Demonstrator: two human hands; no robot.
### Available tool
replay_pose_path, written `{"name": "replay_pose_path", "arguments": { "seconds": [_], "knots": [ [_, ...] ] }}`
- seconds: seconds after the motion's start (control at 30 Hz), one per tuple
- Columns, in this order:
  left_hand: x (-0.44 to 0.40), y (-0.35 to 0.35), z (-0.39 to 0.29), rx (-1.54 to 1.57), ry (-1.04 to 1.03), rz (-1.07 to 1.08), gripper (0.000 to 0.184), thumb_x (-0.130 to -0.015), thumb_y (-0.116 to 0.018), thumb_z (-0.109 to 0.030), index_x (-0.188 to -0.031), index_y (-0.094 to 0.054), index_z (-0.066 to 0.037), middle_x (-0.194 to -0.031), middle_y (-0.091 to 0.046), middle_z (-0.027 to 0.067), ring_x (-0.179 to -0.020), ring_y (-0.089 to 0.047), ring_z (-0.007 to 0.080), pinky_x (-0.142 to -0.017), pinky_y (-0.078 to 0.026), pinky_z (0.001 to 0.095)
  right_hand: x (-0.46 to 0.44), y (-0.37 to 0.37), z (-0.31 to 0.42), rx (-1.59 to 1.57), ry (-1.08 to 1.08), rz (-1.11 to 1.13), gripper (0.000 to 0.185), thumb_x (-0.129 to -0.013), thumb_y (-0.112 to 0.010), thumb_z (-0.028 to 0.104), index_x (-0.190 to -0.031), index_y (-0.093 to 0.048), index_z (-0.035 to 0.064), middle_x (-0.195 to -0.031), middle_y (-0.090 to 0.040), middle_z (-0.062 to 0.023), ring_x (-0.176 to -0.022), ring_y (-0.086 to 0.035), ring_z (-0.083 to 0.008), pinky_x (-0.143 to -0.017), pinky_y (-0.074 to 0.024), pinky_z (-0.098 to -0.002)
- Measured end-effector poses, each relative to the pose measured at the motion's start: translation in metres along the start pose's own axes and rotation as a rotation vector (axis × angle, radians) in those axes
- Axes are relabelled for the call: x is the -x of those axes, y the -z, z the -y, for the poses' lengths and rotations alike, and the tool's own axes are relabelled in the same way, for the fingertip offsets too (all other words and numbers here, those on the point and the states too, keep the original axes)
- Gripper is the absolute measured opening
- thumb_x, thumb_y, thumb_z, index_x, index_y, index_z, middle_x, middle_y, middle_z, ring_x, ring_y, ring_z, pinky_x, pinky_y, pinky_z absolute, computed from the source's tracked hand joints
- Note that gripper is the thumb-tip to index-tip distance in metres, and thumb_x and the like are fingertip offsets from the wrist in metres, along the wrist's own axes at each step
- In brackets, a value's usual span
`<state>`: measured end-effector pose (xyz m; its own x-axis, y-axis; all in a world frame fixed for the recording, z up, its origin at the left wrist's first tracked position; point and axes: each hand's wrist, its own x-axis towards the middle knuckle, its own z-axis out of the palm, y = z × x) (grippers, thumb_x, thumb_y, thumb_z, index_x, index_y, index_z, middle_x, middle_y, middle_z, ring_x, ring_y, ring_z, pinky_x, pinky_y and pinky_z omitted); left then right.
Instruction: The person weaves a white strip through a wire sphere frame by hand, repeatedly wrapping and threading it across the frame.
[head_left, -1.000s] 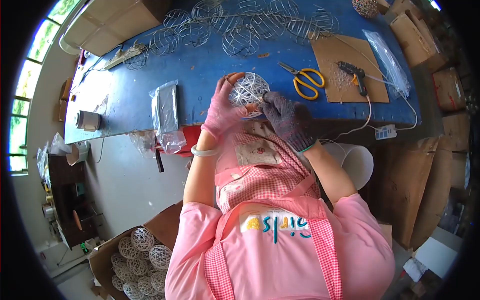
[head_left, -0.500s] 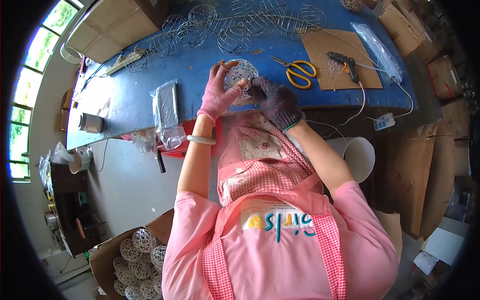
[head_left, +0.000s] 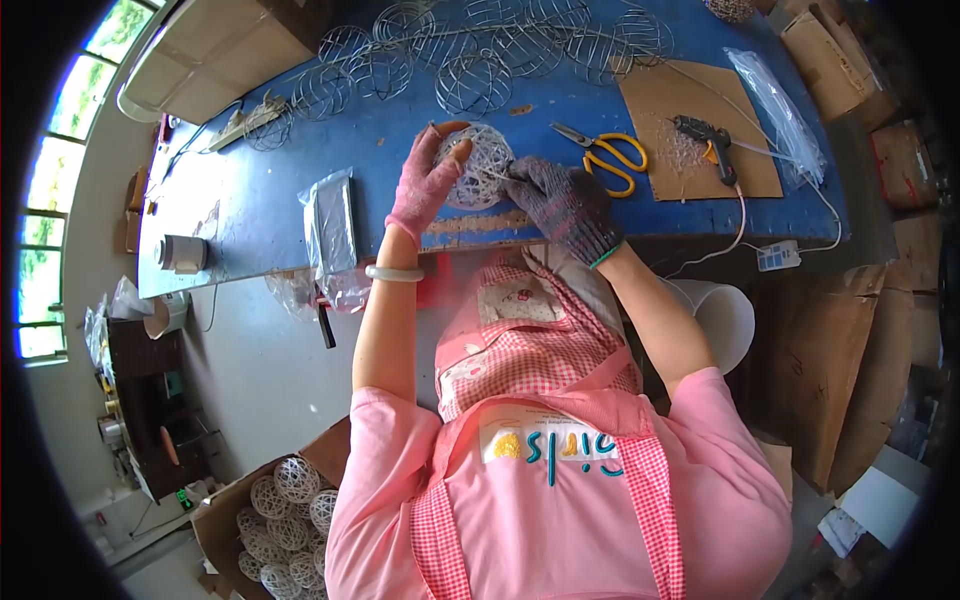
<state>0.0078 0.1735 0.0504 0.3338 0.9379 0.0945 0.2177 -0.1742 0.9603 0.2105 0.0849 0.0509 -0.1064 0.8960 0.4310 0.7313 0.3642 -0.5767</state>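
Note:
A white woven ball [head_left: 484, 168] of thin strands is held near the table's front edge. My left hand [head_left: 428, 185], in a pink glove with bare fingertips, curls round the ball's left side. At its right side my right hand [head_left: 562, 200], in a dark grey knitted glove, has its fingers pinched together. A pale strand runs from the ball to those fingertips; its end is hidden. Yellow-handled scissors [head_left: 616, 165] lie just beyond the right hand, blades pointing left.
Wire-frame balls [head_left: 474, 84] line the back of the blue table [head_left: 400, 140]. At right, a glue gun [head_left: 708, 146] lies on cardboard [head_left: 660, 100] beside a clear bag [head_left: 775, 115]. A wrapped dark packet [head_left: 335, 222] sits at left. Below, a carton holds finished-looking woven balls [head_left: 290, 530].
The ball is turned and shows more openly between my hands. My right hand has shifted slightly right and down; the left has tilted. The whole view has moved a little.

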Motion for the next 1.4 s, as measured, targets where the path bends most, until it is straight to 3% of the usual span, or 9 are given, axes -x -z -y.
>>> {"name": "replay_pose_path", "arguments": {
  "seconds": [0.27,0.33,0.53,0.73,0.97,1.03,1.13,1.37,1.4],
  "knots": [
    [-0.003,0.007,-0.004,0.188,0.089,0.116,0.042,-0.091,-0.064,-0.035,-0.124,-0.058,-0.008,-0.105,-0.052,-0.0017,-0.091,-0.049,0.0083,-0.083,-0.042,0.0249,-0.008,0.010,0.007,0.033,0.212,-0.062,0.020,-0.087,-0.068,0.022,-0.099,-0.065,0.0069,-0.088,-0.068,-0.0094,-0.076,-0.067,-0.0304,-0.062,-0.0526,-0.0372],
    [-0.005,0.006,-0.005,0.169,0.065,0.128,0.042,-0.091,-0.064,-0.034,-0.124,-0.058,-0.009,-0.101,-0.052,-0.0028,-0.089,-0.048,0.0072,-0.080,-0.041,0.0241,-0.007,0.011,-0.002,-0.001,0.225,-0.022,0.020,-0.091,-0.059,0.017,-0.109,-0.066,0.0098,-0.110,-0.065,-0.0080,-0.090,-0.066,-0.0262,-0.068,-0.0534,-0.0364],
    [-0.008,0.010,0.002,0.238,0.084,0.165,0.045,-0.095,-0.059,-0.035,-0.130,-0.054,-0.007,-0.107,-0.057,-0.0021,-0.094,-0.050,0.0063,-0.084,-0.041,0.0220,-0.011,0.013,-0.008,0.051,0.255,-0.037,0.021,-0.089,-0.063,0.021,-0.106,-0.065,0.0089,-0.094,-0.068,-0.0103,-0.081,-0.067,-0.0309,-0.066,-0.0530,-0.0380],
    [-0.004,0.006,-0.002,0.448,0.124,0.089,0.043,-0.094,-0.060,-0.034,-0.127,-0.056,-0.007,-0.103,-0.055,-0.0038,-0.084,-0.043,0.0049,-0.078,-0.036,0.0197,0.005,0.011,-0.003,-0.135,0.035,0.074,0.016,-0.086,-0.066,0.017,-0.100,-0.066,0.0090,-0.096,-0.068,-0.0093,-0.078,-0.067,-0.0310,-0.064,-0.0529,-0.0372],
    [0.002,0.009,0.007,0.166,-0.060,0.113,0.046,-0.089,-0.064,-0.031,-0.126,-0.057,-0.005,-0.130,-0.052,0.0070,-0.117,-0.049,0.0166,-0.094,-0.038,0.0275,0.013,0.007,-0.013,-0.210,-0.031,0.041,0.016,-0.089,-0.064,0.020,-0.100,-0.066,0.0074,-0.092,-0.069,-0.0119,-0.080,-0.067,-0.0322,-0.067,-0.0530,-0.0385],
    [0.006,0.004,0.008,0.115,-0.103,0.068,0.045,-0.088,-0.065,-0.031,-0.124,-0.058,-0.005,-0.132,-0.051,0.0114,-0.121,-0.047,0.0219,-0.100,-0.037,0.0322,0.017,0.012,-0.019,-0.952,-0.407,0.294,0.016,-0.092,-0.064,0.015,-0.104,-0.067,0.0047,-0.093,-0.069,-0.0036,-0.086,-0.064,-0.0137,-0.075,-0.0517,-0.0286],
    [0.008,0.000,0.007,0.012,-0.213,0.047,0.047,-0.086,-0.067,-0.033,-0.123,-0.059,-0.005,-0.133,-0.050,0.0145,-0.123,-0.047,0.0268,-0.104,-0.035,0.0370,0.016,0.029,-0.026,-1.127,-0.453,0.359,0.018,-0.094,-0.063,0.016,-0.104,-0.066,0.0017,-0.092,-0.067,-0.0013,-0.086,-0.060,-0.0095,-0.080,-0.0493,-0.0259],
    [0.019,-0.006,0.001,-0.158,-0.348,0.023,0.046,-0.080,-0.073,-0.028,-0.120,-0.062,-0.007,-0.136,-0.047,0.0172,-0.125,-0.047,0.0307,-0.103,-0.038,0.0409,-0.005,0.028,-0.004,-0.967,-0.375,0.545,0.033,-0.091,-0.067,0.022,-0.116,-0.059,0.0030,-0.096,-0.068,-0.0046,-0.089,-0.063,-0.0138,-0.082,-0.0505,-0.0286],
    [0.021,-0.007,0.002,-0.154,-0.327,0.020,0.046,-0.080,-0.073,-0.027,-0.120,-0.062,-0.007,-0.136,-0.047,0.0173,-0.125,-0.048,0.0308,-0.103,-0.038,0.0410,-0.006,0.032,0.006,-0.688,-0.386,0.547,0.036,-0.087,-0.069,0.031,-0.113,-0.062,0.0063,-0.099,-0.068,-0.0084,-0.093,-0.065,-0.0201,-0.080,-0.0516,-0.0334]
  ]
}}
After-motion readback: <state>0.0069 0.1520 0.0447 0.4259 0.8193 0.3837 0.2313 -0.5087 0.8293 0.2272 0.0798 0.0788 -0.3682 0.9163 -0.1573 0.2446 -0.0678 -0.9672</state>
